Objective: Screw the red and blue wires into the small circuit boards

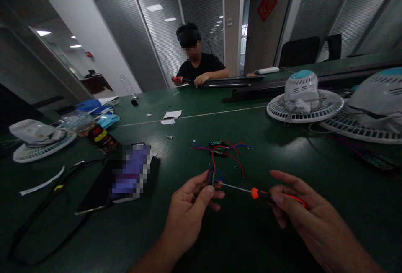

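Between the thumb and fingers of my left hand (191, 206) is a small circuit board (211, 176) with a black part on it. Red and blue wires (216, 160) run up from this board. My right hand (304, 210) is closed around the handle of an orange and black screwdriver (260, 193), its index finger stretched out. The thin metal shaft points left, and its tip meets the edge of the board; the exact contact point is too small to make out. Just beyond, more small green boards (216, 143) with red and blue wires lie on the green table (176, 231).
A phone (132, 172) on a stand, a dark-labelled bottle (100, 137) and a black cable (40, 218) lie left. White fan parts (304, 101) stand right, near another wired board (377, 160). Across the table a person (201, 63) holds a red and black tool (179, 79).
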Demonstrator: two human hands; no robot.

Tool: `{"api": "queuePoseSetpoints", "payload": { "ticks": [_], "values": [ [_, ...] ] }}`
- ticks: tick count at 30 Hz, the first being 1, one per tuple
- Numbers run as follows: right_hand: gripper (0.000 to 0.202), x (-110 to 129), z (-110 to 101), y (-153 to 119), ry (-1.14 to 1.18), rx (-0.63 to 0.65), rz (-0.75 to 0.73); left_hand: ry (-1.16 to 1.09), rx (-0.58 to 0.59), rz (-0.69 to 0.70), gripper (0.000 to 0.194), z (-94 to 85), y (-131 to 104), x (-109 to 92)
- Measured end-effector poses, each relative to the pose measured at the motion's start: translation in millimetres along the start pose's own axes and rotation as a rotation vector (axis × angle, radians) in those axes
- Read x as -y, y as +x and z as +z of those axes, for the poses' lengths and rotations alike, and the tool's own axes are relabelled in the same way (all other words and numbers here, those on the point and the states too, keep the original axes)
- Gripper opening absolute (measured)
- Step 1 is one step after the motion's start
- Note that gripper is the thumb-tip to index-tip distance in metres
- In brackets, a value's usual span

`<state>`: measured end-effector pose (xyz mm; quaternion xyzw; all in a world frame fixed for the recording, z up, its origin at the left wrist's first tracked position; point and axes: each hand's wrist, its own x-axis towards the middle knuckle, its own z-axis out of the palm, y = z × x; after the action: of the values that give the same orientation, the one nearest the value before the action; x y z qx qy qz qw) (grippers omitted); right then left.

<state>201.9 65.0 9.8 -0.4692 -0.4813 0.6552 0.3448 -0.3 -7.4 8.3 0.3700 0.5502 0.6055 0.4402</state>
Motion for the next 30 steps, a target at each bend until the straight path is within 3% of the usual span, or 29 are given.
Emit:
{"api": "queuePoseSetpoints", "payload": {
  "ticks": [3,8,15,21,25,30],
  "values": [
    [0.051,1,-1,-1,0.004,0.039,0.019,-0.004,0.002,0.005,0.034,-0.6,-1,1],
    [0.058,11,3,-4,-0.222,0.041,0.176,0.003,-0.014,0.003,0.036,-2.1,-1,3],
    [0.047,1,1,2,-0.110,0.048,-0.025,-0.011,-0.009,0.009,0.033,1.5,-1,-2],
    [0.042,11,5,-4,-0.216,-0.008,0.115,-0.013,-0.010,-0.002,0.033,1.2,-1,-2],
    [0.049,11,6,-3,-0.373,0.060,0.062,-0.010,0.000,0.008,0.032,-0.1,-1,-1],
    [0.055,1,1,2,-0.352,0.062,0.001,0.004,-0.016,0.000,0.032,-0.5,0,0]
  ]
}}
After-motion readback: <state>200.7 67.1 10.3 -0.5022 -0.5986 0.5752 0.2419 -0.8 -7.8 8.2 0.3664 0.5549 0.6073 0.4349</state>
